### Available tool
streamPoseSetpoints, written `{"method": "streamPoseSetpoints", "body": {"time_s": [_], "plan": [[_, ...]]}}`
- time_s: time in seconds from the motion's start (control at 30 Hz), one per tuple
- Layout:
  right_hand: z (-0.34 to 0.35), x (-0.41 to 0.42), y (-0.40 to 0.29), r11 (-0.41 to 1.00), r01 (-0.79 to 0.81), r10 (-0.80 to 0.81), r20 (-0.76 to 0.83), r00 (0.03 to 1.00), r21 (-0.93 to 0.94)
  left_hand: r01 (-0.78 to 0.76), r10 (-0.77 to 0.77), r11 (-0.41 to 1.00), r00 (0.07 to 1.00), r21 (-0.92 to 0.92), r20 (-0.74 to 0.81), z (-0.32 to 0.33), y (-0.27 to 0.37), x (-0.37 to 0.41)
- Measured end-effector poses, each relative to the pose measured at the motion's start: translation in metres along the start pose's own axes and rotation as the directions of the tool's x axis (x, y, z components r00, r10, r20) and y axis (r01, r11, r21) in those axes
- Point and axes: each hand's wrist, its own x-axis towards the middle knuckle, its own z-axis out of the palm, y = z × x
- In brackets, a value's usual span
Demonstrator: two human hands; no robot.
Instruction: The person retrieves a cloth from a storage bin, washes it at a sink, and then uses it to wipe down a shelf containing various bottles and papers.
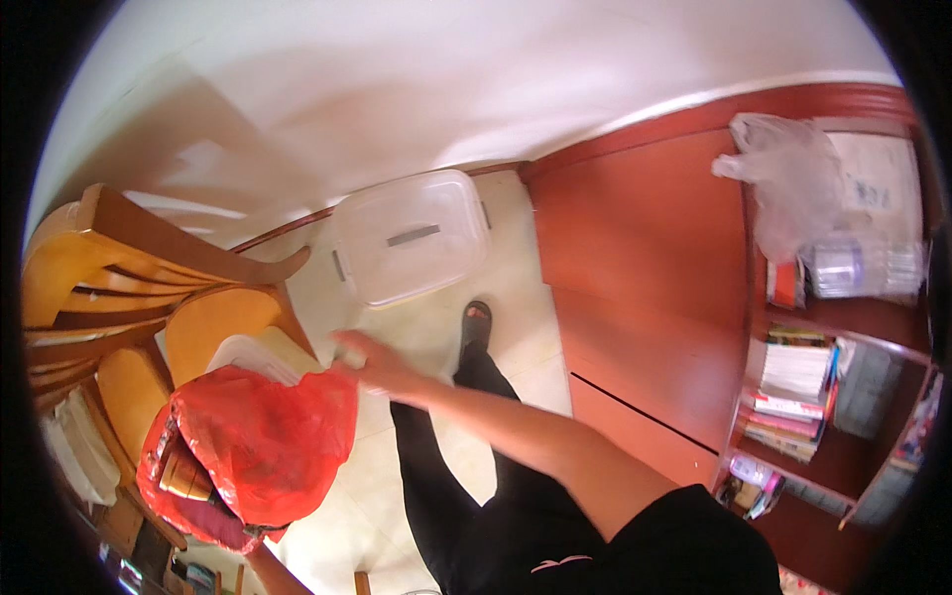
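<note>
A red plastic bag [275,446] fills the lower left, bulging, its mouth gaping on the left side. Brown, pot-like items [184,480] show inside it, beside something dark red. From below, my left hand [260,561] meets the bag's lower edge and holds it up; only the wrist shows, the fingers being hidden behind the plastic. My right hand [372,366] is blurred, fingers apart, just beyond the bag's upper right corner. Whether it touches the plastic cannot be told. Behind the bag, a whitish plastic container [256,357] is partly hidden near a chair seat.
Wooden chairs [223,320] stand at left. A translucent lidded storage box [409,238] sits on the floor by the wall. At right rises a reddish-brown cabinet [639,238], with shelves of books [792,379], a plastic bag [796,178] and clear plastic containers [855,268].
</note>
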Motion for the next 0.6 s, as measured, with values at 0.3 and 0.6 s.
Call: {"method": "streamPoseSetpoints", "body": {"time_s": [0.3,0.6], "plan": [[-0.388,-0.206,0.176,-0.233,-0.229,-0.073,-0.218,0.973,-0.945,0.818,-0.639,0.543,0.548,0.187,-0.54,-0.028,-0.157,-0.208],[-0.464,-0.257,0.167,-0.62,0.108,0.422,-0.215,0.881,-0.777,0.56,-0.689,0.707,0.684,0.432,0.239,0.34,-0.263,-0.199]]}}
